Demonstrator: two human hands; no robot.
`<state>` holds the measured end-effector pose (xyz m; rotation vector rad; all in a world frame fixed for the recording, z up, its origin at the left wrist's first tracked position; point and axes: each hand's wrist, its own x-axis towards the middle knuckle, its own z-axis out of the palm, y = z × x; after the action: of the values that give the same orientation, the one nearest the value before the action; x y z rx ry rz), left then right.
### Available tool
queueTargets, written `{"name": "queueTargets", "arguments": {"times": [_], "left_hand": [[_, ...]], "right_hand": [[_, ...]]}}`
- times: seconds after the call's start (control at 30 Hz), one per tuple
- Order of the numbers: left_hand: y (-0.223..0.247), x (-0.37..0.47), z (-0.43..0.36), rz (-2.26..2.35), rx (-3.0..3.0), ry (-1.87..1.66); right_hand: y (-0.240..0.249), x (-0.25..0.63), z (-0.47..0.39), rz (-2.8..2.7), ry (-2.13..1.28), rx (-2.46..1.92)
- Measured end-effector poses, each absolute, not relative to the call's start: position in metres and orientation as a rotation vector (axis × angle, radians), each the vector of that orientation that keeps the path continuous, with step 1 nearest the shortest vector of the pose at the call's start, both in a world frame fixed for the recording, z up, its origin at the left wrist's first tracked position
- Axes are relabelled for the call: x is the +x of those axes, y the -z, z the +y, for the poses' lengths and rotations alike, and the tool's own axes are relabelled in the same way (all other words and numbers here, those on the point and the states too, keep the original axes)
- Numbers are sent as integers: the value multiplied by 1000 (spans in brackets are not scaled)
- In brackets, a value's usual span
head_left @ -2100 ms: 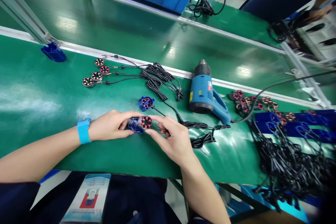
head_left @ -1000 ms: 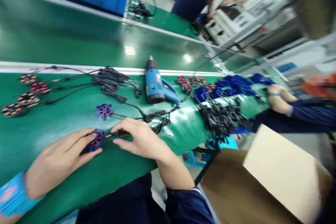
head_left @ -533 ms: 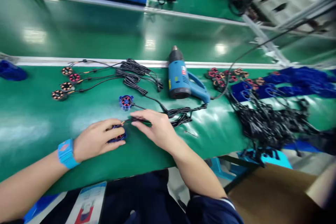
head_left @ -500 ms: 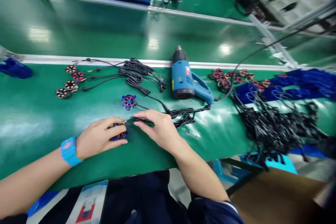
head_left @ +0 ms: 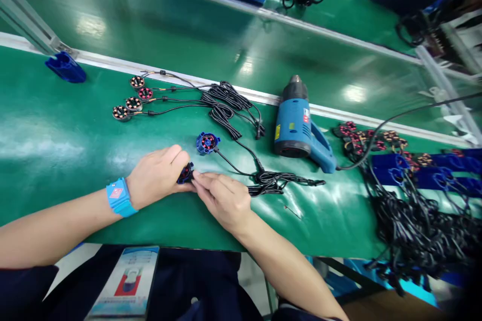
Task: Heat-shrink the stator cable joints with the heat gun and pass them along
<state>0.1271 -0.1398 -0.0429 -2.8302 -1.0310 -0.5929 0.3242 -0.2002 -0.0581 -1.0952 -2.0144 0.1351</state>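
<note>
My left hand (head_left: pixel 158 173), with a blue band on its wrist, is closed on a blue housing (head_left: pixel 186 173) with a coil part inside, partly hidden by the fingers. My right hand (head_left: pixel 224 198) pinches at the housing's right side, where the black cable leaves it; its fingertips cover the exact spot. Just behind the hands a second blue housing (head_left: pixel 207 143) with a red-and-black coil stands on the green mat. Its black cable runs right to a bundle (head_left: pixel 269 178).
Several coil parts (head_left: pixel 133 104) with bundled cables lie behind. A blue heat gun (head_left: pixel 293 123) lies right of centre. Farther right are blue housings (head_left: pixel 389 169) and a heap of black cables (head_left: pixel 410 230). A blue holder (head_left: pixel 66 66) is at the left.
The view has shifted, so the bench items appear farther right. My right fingers have moved from the cable up against the housing, and my left hand has turned it.
</note>
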Motion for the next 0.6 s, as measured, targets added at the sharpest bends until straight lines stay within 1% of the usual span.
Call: {"name": "queueTargets", "arguments": {"times": [0.17, 0.4, 0.6], "left_hand": [[41, 127, -138, -1067, -2856, 559], [36, 128, -137, -1103, -2906, 562], [38, 124, -137, -1146, -2984, 511]], "right_hand": [[56, 323, -203, -2202, -32, -1060], [35, 325, -205, -2408, 97, -1064], [29, 318, -199, -2509, 131, -1079]]}}
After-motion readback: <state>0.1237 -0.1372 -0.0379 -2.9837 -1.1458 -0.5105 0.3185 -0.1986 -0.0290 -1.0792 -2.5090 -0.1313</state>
